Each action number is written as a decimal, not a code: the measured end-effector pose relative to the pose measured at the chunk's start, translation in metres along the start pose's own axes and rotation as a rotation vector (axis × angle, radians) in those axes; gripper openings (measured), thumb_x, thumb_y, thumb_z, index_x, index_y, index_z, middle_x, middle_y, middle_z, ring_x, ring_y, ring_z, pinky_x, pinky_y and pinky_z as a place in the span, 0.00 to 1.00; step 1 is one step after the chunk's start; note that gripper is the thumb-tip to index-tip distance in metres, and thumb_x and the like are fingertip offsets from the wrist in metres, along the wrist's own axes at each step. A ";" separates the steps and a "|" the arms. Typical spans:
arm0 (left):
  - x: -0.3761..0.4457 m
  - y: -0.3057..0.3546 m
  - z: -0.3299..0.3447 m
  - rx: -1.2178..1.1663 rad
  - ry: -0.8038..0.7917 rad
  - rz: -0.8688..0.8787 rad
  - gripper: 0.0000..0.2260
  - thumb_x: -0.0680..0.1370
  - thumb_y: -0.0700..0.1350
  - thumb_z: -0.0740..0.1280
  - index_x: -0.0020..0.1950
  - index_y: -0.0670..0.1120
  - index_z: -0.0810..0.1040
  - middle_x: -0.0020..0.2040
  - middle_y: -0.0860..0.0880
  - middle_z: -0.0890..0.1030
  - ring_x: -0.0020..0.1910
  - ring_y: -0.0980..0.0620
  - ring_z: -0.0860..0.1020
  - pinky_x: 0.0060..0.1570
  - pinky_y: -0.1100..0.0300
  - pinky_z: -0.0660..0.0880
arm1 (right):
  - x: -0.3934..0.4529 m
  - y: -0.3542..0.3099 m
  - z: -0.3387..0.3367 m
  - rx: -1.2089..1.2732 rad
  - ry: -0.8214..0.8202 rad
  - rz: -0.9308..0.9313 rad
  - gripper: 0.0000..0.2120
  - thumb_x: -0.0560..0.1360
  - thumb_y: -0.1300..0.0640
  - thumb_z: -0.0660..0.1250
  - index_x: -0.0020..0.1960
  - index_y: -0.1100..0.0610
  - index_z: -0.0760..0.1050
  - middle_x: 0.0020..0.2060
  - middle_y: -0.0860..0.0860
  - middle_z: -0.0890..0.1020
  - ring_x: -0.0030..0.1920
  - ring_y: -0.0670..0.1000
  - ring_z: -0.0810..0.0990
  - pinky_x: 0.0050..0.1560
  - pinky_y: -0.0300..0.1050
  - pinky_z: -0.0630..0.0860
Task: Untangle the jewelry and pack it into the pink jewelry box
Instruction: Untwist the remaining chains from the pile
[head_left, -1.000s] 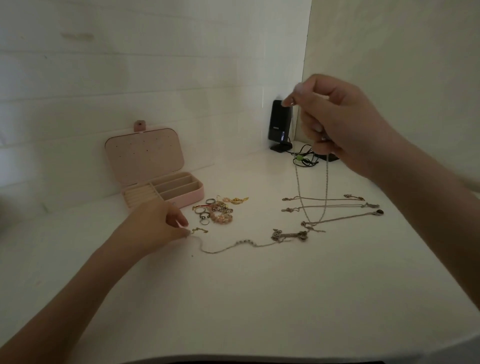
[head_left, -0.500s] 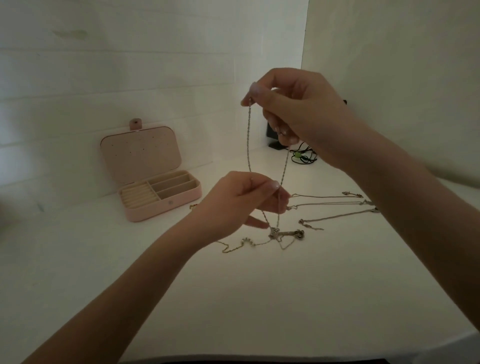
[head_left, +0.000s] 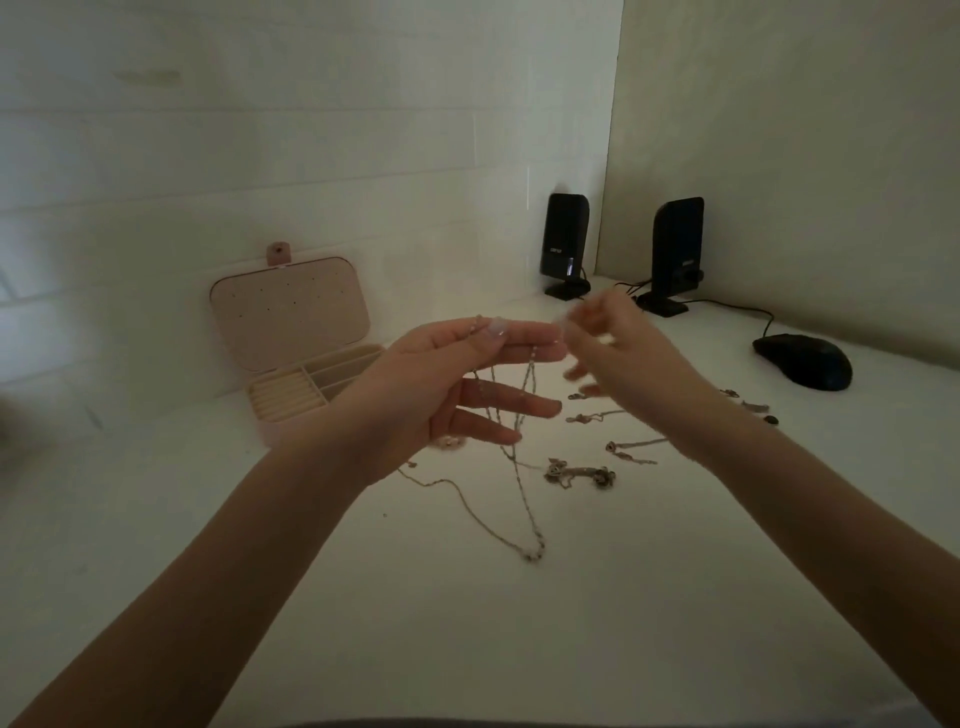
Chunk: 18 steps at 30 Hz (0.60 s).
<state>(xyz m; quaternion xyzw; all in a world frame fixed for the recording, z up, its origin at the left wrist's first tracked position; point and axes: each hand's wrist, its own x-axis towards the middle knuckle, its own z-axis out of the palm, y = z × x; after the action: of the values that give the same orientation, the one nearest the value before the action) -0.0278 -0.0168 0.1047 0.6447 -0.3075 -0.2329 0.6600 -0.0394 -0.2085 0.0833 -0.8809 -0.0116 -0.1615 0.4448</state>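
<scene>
Two black desktop speakers stand upright on the white desk (head_left: 467, 649) near its far corner, the left speaker (head_left: 565, 244) against the back wall and the right speaker (head_left: 675, 254) beside the side wall. A black computer mouse (head_left: 804, 360) lies to their right, its dark cable (head_left: 748, 312) running back toward the speakers.

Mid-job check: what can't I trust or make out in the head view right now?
- Right hand: motion-blurred; its grip on the thin silver chain necklace cannot be told.
- Open pink jewelry box: its right front part is hidden behind the left hand.
- Small tangled jewelry pieces on the white table: too small and dim to tell knots.
</scene>
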 end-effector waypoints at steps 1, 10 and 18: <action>-0.001 0.001 -0.002 -0.006 0.009 0.006 0.17 0.78 0.50 0.57 0.61 0.46 0.78 0.58 0.51 0.82 0.48 0.47 0.84 0.34 0.61 0.80 | -0.011 0.008 0.002 -0.035 -0.093 0.006 0.14 0.77 0.40 0.56 0.52 0.50 0.70 0.46 0.44 0.79 0.43 0.42 0.80 0.47 0.43 0.80; -0.005 -0.002 -0.011 0.009 0.105 -0.027 0.17 0.76 0.51 0.59 0.61 0.46 0.78 0.59 0.52 0.82 0.43 0.47 0.85 0.27 0.63 0.79 | -0.049 0.032 0.031 -0.029 -0.390 -0.236 0.10 0.80 0.57 0.63 0.44 0.47 0.79 0.36 0.44 0.82 0.40 0.38 0.79 0.44 0.30 0.72; -0.033 -0.009 -0.027 0.118 0.304 -0.141 0.14 0.82 0.47 0.56 0.57 0.45 0.79 0.54 0.51 0.84 0.33 0.53 0.83 0.14 0.71 0.56 | -0.049 0.015 0.011 1.124 -0.299 0.155 0.15 0.81 0.56 0.57 0.37 0.59 0.71 0.59 0.55 0.81 0.62 0.52 0.79 0.62 0.51 0.75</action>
<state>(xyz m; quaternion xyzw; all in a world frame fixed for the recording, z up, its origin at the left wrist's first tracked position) -0.0310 0.0244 0.0923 0.7299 -0.1716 -0.1600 0.6420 -0.0802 -0.2029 0.0509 -0.5215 -0.0935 0.0284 0.8477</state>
